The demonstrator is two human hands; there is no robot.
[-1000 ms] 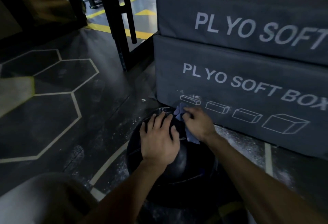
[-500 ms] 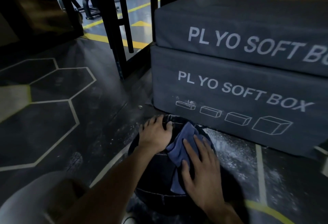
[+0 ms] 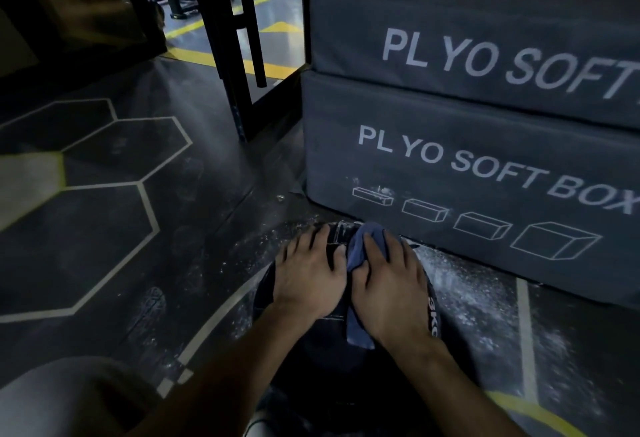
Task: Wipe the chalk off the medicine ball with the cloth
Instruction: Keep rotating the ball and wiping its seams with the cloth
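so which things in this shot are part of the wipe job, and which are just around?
In the job:
- medicine ball, on the floor
- blue cloth, pressed onto the ball
- right hand, flat on the cloth
- left hand, resting on the ball

Just around:
- two stacked plyo soft boxes
- black rack legs
- chalk dust on the floor

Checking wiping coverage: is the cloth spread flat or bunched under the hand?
Bunched. The blue cloth shows folds beside and below the right hand pressing it onto the medicine ball.
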